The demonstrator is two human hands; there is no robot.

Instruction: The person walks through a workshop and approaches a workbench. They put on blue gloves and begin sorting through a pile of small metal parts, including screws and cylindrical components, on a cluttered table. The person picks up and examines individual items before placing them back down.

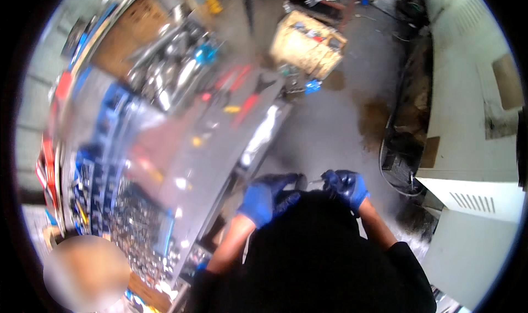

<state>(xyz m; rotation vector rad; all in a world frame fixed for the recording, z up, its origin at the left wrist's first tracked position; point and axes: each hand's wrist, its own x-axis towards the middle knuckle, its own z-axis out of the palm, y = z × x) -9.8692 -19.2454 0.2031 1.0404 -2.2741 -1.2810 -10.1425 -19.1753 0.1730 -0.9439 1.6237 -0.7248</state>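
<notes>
Both my hands wear blue gloves with dark-coated fingers, held close together in front of my body. My left hand (264,198) is closed, its fingers curled toward the right around something partly hidden. At its fingertips shows the greyish, rounded end of a part too blurred to name. My right hand (345,187) is closed in a pinch. A thin, pale metallic piece (315,181) sticks out from its fingertips toward the left hand; its kind cannot be made out. My dark clothing hides the lower part of both hands.
A grey workbench (214,164) to the left carries red-handled tools (247,108), shiny metal parts (170,65) and blue bins (110,112). A stained yellowish crate (308,43) stands ahead on the floor. Along the right is a pale machine cabinet (467,93), with a dark cable (385,164) beside it.
</notes>
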